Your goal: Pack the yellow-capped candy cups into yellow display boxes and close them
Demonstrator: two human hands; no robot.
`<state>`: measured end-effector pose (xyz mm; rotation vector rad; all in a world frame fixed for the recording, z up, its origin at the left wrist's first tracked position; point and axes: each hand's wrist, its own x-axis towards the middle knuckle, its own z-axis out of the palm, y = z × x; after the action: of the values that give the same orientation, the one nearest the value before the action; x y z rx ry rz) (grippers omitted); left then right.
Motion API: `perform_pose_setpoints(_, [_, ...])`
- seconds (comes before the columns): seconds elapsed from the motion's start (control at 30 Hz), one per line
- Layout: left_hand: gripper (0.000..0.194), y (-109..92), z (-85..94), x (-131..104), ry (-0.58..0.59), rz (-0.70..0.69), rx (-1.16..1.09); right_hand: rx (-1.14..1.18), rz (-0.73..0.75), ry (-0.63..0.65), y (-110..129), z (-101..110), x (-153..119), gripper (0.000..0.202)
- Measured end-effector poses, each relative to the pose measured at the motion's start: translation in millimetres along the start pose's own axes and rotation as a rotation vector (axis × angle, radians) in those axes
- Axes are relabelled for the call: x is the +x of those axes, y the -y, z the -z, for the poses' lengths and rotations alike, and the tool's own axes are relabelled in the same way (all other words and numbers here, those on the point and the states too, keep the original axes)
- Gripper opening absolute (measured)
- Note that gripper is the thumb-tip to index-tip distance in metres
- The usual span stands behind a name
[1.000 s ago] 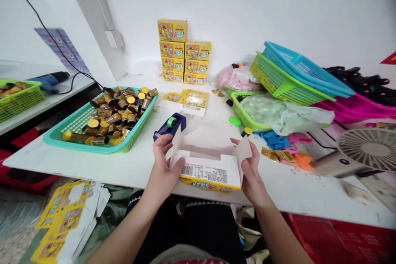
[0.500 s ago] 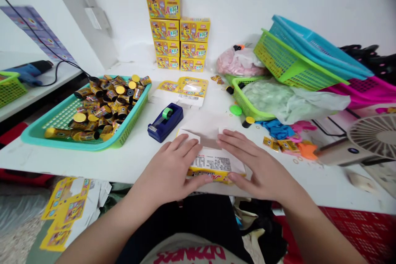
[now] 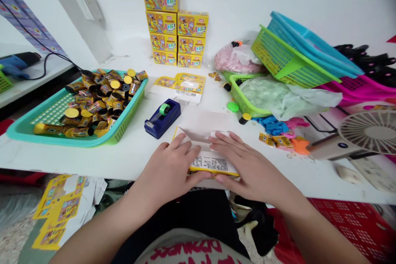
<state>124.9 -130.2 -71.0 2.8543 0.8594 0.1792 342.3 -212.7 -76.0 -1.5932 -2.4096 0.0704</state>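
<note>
A small yellow-and-white cardboard box (image 3: pixel 213 163) lies at the table's front edge, its printed white panel facing up and its far side open with flaps raised. My left hand (image 3: pixel 173 167) grips its left end, fingers over the flap and thumb along the near yellow edge. On the other end, my right hand (image 3: pixel 247 167) presses its fingers across the flap, with the thumb at the near edge. Both hands cover the box's ends. Just beyond my left hand stands a blue tape dispenser (image 3: pixel 162 119) with a green core.
A turquoise basket (image 3: pixel 123 126) of small yellow-capped cylinders stands left. Finished-looking yellow boxes (image 3: pixel 162 22) are stacked by the wall, flat cartons (image 3: pixel 188 93) before them. Right are a green basket (image 3: pixel 253 107), stacked baskets, balloons (image 3: pixel 272 125) and a fan (image 3: pixel 368 132).
My right hand has moved inward along the box, closer to my left hand, and its flap has tipped inward. The whole view has shifted slightly.
</note>
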Motion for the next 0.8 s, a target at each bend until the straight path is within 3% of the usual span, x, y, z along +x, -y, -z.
perform_pose_setpoints(0.2, [0.059,4.2,-9.7,-1.2,-0.118,-0.067,0.003,0.057,-0.011,0.014,-0.8,-0.4,-2.1,0.055])
perform_pose_setpoints(0.37, [0.066,10.0,-22.6,-5.1,-0.254,-0.053,-0.064,0.448,-0.077,-0.046,-16.5,-4.7,-11.8,0.060])
perform_pose_setpoints(0.47, [0.067,11.4,-26.5,-8.7,-0.333,-0.034,-0.139,0.835,-0.152,-0.178,-31.7,-7.2,-12.9,0.062])
perform_pose_setpoints(0.53, [0.060,12.0,-27.8,-10.9,-0.359,-0.048,-0.168,1.036,-0.245,-0.353,-42.2,-4.5,-6.3,0.045])
perform_pose_setpoints(0.63, [0.054,13.2,-28.5,-12.2,-0.350,-0.089,-0.173,1.053,-0.429,-0.545,-55.2,7.4,15.5,0.021])
perform_pose_setpoints(0.7, [0.054,13.7,-28.5,-12.1,-0.338,-0.104,-0.175,0.963,-0.468,-0.489,-60.1,17.2,34.4,0.019])
perform_pose_setpoints(0.8, [0.059,14.0,-28.5,-11.8,-0.337,-0.107,-0.209,0.863,-0.404,-0.143,-60.8,27.8,59.9,0.023])
